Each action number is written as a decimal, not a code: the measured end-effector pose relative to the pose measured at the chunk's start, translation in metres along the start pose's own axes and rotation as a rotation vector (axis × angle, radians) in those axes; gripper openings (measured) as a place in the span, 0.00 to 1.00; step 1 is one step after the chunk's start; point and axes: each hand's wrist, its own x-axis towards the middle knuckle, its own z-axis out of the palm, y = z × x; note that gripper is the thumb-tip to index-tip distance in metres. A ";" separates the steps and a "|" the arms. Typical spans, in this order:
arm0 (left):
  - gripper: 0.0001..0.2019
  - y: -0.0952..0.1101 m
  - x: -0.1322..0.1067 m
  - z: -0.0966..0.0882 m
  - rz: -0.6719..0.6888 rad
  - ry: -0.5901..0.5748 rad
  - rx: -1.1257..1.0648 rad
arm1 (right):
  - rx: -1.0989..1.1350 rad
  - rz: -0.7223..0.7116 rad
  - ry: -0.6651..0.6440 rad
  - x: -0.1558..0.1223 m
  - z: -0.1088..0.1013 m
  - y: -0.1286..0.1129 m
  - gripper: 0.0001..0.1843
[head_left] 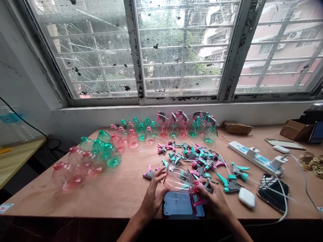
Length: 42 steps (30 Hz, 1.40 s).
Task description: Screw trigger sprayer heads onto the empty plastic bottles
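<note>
At the lower centre of the frame, the left hand (pixel 155 190) is curling partly closed around the base end of a clear, pink-tinted plastic bottle (pixel 178 178). The right hand (pixel 212 198) is closing its fingers on a pink-and-grey plastic spray head (pixel 200 201) at the bottle's neck. Beneath them, a phone with a lit screen (pixel 174 205) is showing "04:26" sideways. Pink, teal and grey spray heads (pixel 190 156) are lying heaped mid-frame on the brown wooden worktop (pixel 136 195). A small rectangular sticker (pixel 6 208) is sitting lower left, its print too small to read.
</note>
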 end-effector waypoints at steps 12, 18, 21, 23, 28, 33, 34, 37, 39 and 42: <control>0.17 -0.006 -0.002 0.001 0.099 0.019 0.073 | 0.020 0.017 -0.032 0.001 0.002 -0.005 0.20; 0.27 -0.002 -0.003 0.000 -0.023 0.000 -0.022 | 0.030 0.026 -0.030 0.000 0.002 0.001 0.20; 0.36 -0.004 -0.003 0.000 -0.109 0.006 -0.066 | -0.009 0.018 -0.033 0.000 0.004 0.002 0.21; 0.37 -0.005 -0.002 0.000 -0.131 -0.038 -0.044 | -0.014 0.013 -0.030 0.000 0.004 0.002 0.21; 0.35 -0.008 -0.001 0.001 0.050 -0.094 0.113 | 0.003 -0.014 -0.019 0.000 0.001 0.001 0.19; 0.37 -0.003 -0.004 0.001 0.056 -0.114 0.115 | 0.043 -0.025 0.019 -0.001 0.000 0.002 0.19; 0.41 -0.002 -0.004 0.001 0.027 -0.131 0.091 | 0.032 -0.037 0.025 -0.001 0.000 0.002 0.19; 0.53 -0.002 -0.005 0.001 -0.051 -0.148 -0.047 | -0.055 -0.075 0.033 0.000 -0.002 0.004 0.19; 0.52 -0.005 -0.005 0.002 -0.086 -0.121 -0.117 | -0.103 -0.081 0.005 0.000 -0.004 0.004 0.19; 0.45 -0.011 -0.004 0.003 -0.086 -0.099 -0.096 | -0.099 -0.062 -0.017 0.001 -0.005 0.005 0.18</control>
